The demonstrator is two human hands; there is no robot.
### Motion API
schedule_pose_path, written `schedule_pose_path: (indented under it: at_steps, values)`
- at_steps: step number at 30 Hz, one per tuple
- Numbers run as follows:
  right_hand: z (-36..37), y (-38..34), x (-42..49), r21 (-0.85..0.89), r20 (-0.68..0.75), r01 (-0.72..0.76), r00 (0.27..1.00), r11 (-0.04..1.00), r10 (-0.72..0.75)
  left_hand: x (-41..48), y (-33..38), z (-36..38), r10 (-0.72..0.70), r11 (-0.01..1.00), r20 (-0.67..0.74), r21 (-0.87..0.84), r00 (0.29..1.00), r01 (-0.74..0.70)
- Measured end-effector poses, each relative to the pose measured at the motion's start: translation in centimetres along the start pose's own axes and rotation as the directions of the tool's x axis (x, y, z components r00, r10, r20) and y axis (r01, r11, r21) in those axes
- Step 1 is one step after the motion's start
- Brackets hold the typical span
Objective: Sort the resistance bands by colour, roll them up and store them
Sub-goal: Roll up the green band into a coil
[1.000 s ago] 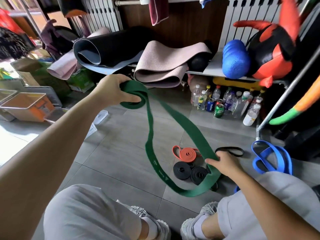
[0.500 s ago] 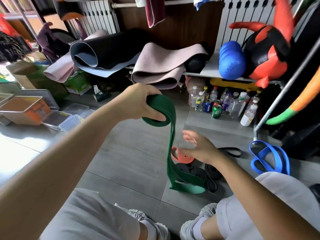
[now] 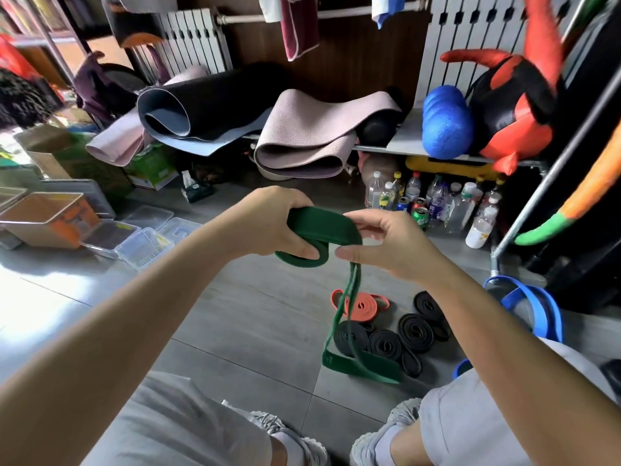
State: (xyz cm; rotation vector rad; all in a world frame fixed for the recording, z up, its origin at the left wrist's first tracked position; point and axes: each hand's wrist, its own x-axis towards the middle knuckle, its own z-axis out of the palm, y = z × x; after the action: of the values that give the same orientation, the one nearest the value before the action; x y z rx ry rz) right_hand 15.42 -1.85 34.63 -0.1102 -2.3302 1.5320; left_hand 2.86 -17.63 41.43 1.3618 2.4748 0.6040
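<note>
My forearms (image 3: 134, 331) angle inward over the floor (image 3: 235, 314). My left hand (image 3: 268, 223) curls round the green band (image 3: 322, 227), gripping its half-wound coil with the thumb underneath. My right hand (image 3: 386, 243) pinches the strap just beside it (the loose end trails down onto the rolled black bands (image 3: 383, 341)).

Forearms (image 3: 141, 311) extended forward, left hand (image 3: 268, 223) curled gripping, right hand (image 3: 386, 247) pinching close beside

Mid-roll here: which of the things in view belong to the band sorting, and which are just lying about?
Part of the job: green band, partly rolled, gripped by the left hand and right hand; orange roll, black rolls and loose blue band on the floor.
Lying about: yoga mats, drink bottles, blue foam roller, clear plastic boxes.
</note>
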Motion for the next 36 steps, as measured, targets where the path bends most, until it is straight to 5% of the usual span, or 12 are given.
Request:
schedule_pose_path:
  at_steps: [7,12,17,25,29,32,36]
  values:
    - [0.8,0.4,-0.9,0.063,0.014,-0.012,1.0,0.998,0.011,-0.5,0.0,1.1,0.004,0.953,-0.04,-0.303,0.999,-0.016]
    - [1.2,1.5,-2.1,0.373,-0.027,-0.018,0.999,0.928,0.03,-1.0,-0.1,2.9,-0.006,0.728,-0.086,-0.683,0.996,-0.055]
    - [0.9,1.0,-2.4,0.493,-0.055,-0.016,0.997,0.87,0.05,-1.6,-0.2,2.9,0.085,0.596,0.029,-0.802,0.996,-0.028]
    - [1.1,0.6,-2.4,0.385,0.01,-0.076,0.997,0.92,0.078,-2.2,-1.2,2.2,0.086,0.65,0.044,-0.76,0.995,-0.022]
    - [1.4,0.4,-2.6,0.223,0.044,-0.113,0.993,0.968,0.106,-2.2,-0.6,1.3,0.08,0.967,0.108,-0.251,0.991,-0.05]
    - [1.7,-0.2,-2.4,0.131,0.04,-0.102,0.994,0.986,0.097,-2.1,0.7,1.7,0.096,0.993,0.113,0.056,0.989,-0.103]
    - [0.5,-1.8,-2.4,0.183,-0.018,-0.024,0.999,0.983,0.028,-2.0,0.9,0.5,0.124,0.978,-0.014,-0.165,0.992,-0.125]
